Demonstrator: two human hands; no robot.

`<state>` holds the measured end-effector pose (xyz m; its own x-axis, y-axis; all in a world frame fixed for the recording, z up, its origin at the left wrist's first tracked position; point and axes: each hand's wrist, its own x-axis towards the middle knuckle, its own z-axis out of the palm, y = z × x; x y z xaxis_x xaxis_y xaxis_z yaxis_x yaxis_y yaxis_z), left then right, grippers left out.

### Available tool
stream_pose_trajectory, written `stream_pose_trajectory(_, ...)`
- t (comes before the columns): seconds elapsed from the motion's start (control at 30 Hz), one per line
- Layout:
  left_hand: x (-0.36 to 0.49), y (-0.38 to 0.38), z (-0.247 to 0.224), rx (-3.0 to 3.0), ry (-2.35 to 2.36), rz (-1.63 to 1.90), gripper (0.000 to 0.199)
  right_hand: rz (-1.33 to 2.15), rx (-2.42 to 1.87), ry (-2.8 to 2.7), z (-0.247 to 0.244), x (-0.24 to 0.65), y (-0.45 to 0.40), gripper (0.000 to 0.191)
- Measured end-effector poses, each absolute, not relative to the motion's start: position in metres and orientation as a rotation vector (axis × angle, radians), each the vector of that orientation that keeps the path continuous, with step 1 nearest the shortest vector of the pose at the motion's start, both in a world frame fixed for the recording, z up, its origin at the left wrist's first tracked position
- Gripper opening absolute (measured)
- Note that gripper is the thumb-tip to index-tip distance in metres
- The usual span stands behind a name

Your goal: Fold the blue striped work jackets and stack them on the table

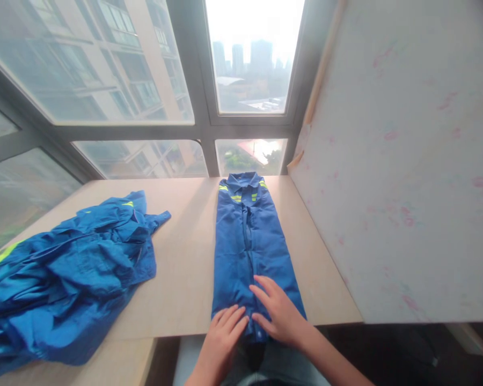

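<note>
A blue work jacket (pixel 241 236) with yellow-green stripes lies face up, folded into a long narrow shape, its collar toward the window. The lower end hangs slightly over the table's near edge. My left hand (pixel 225 332) rests on the jacket's lower left corner, fingers stretched out. My right hand (pixel 276 313) lies on the lower right part beside the front opening, fingers spread. Neither hand grasps the cloth visibly; the left palm's underside is hidden.
A second blue garment (pixel 76 262) with yellow-green stripes lies crumpled on the left of the pale wooden tabletop (pixel 181 257). A grey-framed window (pixel 249 120) stands behind. A patterned white wall (pixel 394 177) borders the right side.
</note>
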<state>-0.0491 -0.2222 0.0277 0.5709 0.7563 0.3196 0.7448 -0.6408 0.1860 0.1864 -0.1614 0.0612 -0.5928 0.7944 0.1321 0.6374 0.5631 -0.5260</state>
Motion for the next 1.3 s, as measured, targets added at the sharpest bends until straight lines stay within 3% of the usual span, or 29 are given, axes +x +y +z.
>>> stream_pose_trajectory(0.17,-0.044,-0.224,0.030,2.592,1.352,0.616,0.063,0.381,-1.103,-2.576,0.032,0.197,-0.231,0.067)
stream_pose_trajectory(0.37,-0.041,-0.228,0.039,2.659,1.313,0.510,0.048,0.165,-1.320,-2.429,0.024,0.215,-0.237,0.062)
stream_pose_trajectory(0.57,-0.036,-0.223,0.032,2.682,1.337,0.678,0.033,0.231,-1.298,-2.475,0.024,0.235,-0.225,0.062)
stream_pose_trajectory(0.8,-0.035,-0.218,0.034,2.678,1.271,0.656,0.039,0.269,-1.220,-2.379,0.026,0.236,-0.213,0.055)
stream_pose_trajectory(1.0,-0.042,-0.225,0.038,2.507,1.254,0.865,0.040,0.295,-1.259,-2.060,0.018,0.230,-0.215,0.042)
stream_pose_trajectory(1.1,-0.041,-0.228,0.039,2.453,1.267,0.876,0.042,0.219,-1.241,-2.151,0.016,0.223,-0.222,0.048)
stream_pose_trajectory(1.3,-0.041,-0.235,0.051,2.335,1.239,0.541,0.049,0.133,-1.309,-2.437,0.027,0.211,-0.234,0.072)
